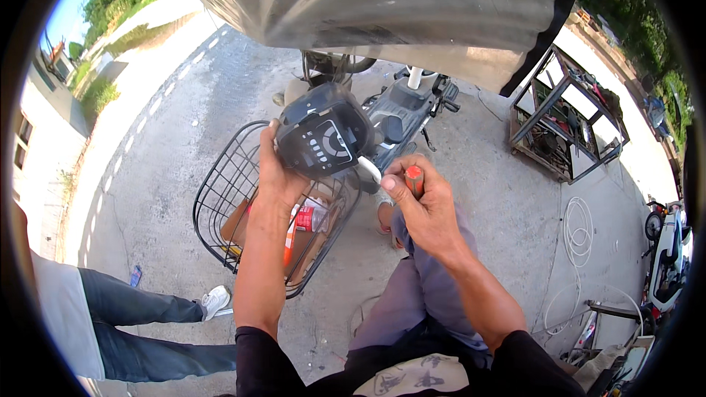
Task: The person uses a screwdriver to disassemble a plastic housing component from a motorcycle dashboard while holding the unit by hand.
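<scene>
A black scooter instrument display (pixel 321 140) with a grey dial graphic rests in my left hand (pixel 282 176). The fingers grip its left side and lower edge, above a black wire basket (pixel 213 202). My right hand (pixel 423 202) is closed around a screwdriver (pixel 414 180), its red-orange handle end facing up. A white curved piece (pixel 370 170) juts from the display's lower right corner to the fingers of my right hand; I cannot tell whether they pinch it. The screwdriver's shaft is hidden. Inside the basket lie a cardboard box (pixel 298 270) and a red-labelled bottle (pixel 312 219).
A scooter (pixel 401 106) stands behind the display, under a hanging clear plastic sheet (pixel 397 7). To the right are a metal cart (pixel 562 114) of tools and a coiled white hose (pixel 578 231). Another person in jeans (pixel 147 301) stands at the left.
</scene>
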Demonstrator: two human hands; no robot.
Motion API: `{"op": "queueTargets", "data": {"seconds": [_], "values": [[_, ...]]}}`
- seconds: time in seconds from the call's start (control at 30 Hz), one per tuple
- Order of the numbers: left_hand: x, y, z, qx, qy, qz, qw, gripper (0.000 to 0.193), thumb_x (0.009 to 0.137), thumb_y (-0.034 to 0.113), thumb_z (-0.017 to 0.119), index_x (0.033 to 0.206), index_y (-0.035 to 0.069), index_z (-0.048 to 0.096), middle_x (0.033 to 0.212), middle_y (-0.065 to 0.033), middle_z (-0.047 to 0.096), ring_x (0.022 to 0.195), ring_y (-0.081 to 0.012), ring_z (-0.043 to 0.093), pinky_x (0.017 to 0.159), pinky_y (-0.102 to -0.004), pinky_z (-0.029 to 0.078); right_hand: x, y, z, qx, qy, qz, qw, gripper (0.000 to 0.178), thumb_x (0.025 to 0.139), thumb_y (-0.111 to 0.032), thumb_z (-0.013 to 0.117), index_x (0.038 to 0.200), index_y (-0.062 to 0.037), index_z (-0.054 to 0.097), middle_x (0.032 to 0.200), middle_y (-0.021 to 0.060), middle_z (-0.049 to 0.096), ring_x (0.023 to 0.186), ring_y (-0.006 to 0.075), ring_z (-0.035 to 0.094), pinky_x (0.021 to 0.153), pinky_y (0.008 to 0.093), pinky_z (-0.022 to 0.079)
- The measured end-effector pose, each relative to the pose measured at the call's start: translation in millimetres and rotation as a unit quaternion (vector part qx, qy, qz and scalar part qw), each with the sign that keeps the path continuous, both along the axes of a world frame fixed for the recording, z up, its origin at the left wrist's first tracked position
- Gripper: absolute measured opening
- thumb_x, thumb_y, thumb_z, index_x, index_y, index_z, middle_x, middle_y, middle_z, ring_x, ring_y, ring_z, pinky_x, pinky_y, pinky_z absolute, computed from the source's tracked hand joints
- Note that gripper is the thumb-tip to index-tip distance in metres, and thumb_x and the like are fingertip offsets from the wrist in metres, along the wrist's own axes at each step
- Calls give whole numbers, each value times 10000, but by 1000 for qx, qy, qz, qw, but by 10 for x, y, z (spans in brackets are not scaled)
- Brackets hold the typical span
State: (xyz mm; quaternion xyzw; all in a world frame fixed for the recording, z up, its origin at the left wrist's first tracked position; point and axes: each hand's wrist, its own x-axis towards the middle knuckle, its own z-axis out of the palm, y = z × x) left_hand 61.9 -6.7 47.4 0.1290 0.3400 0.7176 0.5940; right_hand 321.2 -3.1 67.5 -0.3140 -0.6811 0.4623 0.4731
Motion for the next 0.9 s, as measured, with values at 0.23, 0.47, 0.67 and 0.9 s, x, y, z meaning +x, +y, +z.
{"op": "queueTargets", "data": {"seconds": [0.23, 0.47, 0.67, 0.9], "values": [[60, -3, -74, 33, 33, -18, 999, 675, 1038, 582, 537, 1461, 56, 568, 1404, -156, 647, 1297, -318, 610, 1102, -535, 489, -314, 80, 119, 153, -119, -53, 980, 571, 854, -219, 895, 1290, 12, 608, 1093, 152, 608, 894, 313, 703, 699, 406, 589], [68, 14, -134, 86, 56, -55, 993, 683, 1036, 561, 552, 1517, 79, 508, 1471, -149, 605, 1340, -304, 581, 1089, -509, 501, -500, 219, 81, 236, -192, -100, 947, 730, 856, -251, 866, 1430, -4, 488, 1230, 196, 567, 856, 391, 730, 653, 460, 612], [222, -27, 95, 91, 130, -43, 986, 766, 1009, 571, 584, 1564, 57, 466, 1500, -155, 598, 1359, -300, 590, 1113, -489, 501, -546, 206, 41, 258, -185, -132, 939, 853, 835, -224, 847, 1521, 16, 401, 1199, 227, 602, 808, 380, 736, 624, 448, 612], [184, -4, 75, 95, 124, -58, 986, 794, 988, 570, 614, 1563, 43, 465, 1504, -156, 594, 1364, -297, 596, 1151, -469, 483, -634, 162, 53, 258, -178, -156, 937, 904, 842, -177, 829, 1577, 12, 338, 1157, 208, 650, 733, 365, 730, 631, 441, 611]]}}
